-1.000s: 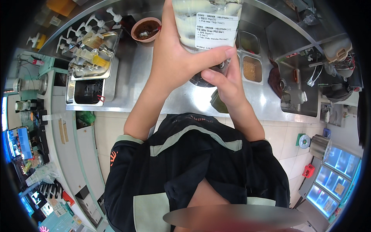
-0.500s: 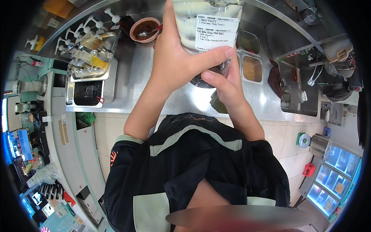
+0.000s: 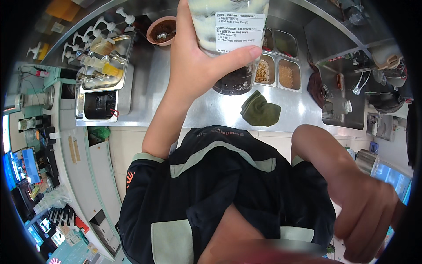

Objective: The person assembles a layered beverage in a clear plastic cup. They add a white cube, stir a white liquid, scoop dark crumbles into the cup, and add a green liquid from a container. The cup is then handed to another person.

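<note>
My left hand point(image 3: 193, 61) is closed around a clear plastic cup point(image 3: 206, 33), its thumb lying across the front below a white printed label point(image 3: 239, 31). Pale cream with dark streaks fills the cup, whose top runs out of the picture. Behind and below it on the steel counter is a clear container point(image 3: 237, 83) with dark contents, partly covered by my left hand. My right hand point(image 3: 367, 211) is raised close at the lower right, away from the counter. Its fingers are curled together; the fingertips and anything in them are hidden.
A folded green cloth point(image 3: 260, 109) lies near the counter's front edge. Topping trays point(image 3: 288, 78) sit to the right, before a sink point(image 3: 343, 99). Leftward are a pink bowl point(image 3: 161, 31) with a spoon, pump bottles point(image 3: 103, 26) and a metal tray point(image 3: 125, 66).
My right hand has let go of the cup and swung down to the lower right. The left hand keeps the cup, shifted slightly left and up. The green cloth has come into fuller view.
</note>
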The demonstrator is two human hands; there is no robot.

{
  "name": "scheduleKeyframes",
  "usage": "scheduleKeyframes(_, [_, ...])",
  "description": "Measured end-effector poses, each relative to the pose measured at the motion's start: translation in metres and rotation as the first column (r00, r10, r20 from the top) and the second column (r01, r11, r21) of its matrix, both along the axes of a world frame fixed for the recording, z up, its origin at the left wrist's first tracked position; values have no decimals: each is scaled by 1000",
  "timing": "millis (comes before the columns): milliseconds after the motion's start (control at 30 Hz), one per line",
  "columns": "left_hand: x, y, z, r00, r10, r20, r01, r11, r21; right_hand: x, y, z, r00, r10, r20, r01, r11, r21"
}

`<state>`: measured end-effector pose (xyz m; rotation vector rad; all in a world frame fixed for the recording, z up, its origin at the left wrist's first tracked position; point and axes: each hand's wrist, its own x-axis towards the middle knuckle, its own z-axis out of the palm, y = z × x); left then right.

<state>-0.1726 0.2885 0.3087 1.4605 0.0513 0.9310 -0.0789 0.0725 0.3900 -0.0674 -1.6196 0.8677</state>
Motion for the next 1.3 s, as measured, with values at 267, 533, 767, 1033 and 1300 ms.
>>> scheduleKeyframes(267, [4,5,-11,999,-39,-30,39,999,-6,-19,16,23,938,303,-169,-311,950,-22])
scheduleKeyframes(533, [23,1,-27,991,56,-123,-55,998,19,59,12,-46,712,110,693,-33,992,-124])
scheduleKeyframes(767, [59,-6,-55,970,-1,-242,-30,991,-127,241,11,-306,294,-663,688,662,-379,-647])
scheduleKeyframes(1033, [102,-16,-101,928,90,-361,-159,973,-166,342,52,-419,-70,-111,991,712,-701,-28])
scheduleKeyframes(1300, [141,-26,-123,836,221,-503,-283,958,-49,388,51,-418,-160,-169,973,822,-569,37])
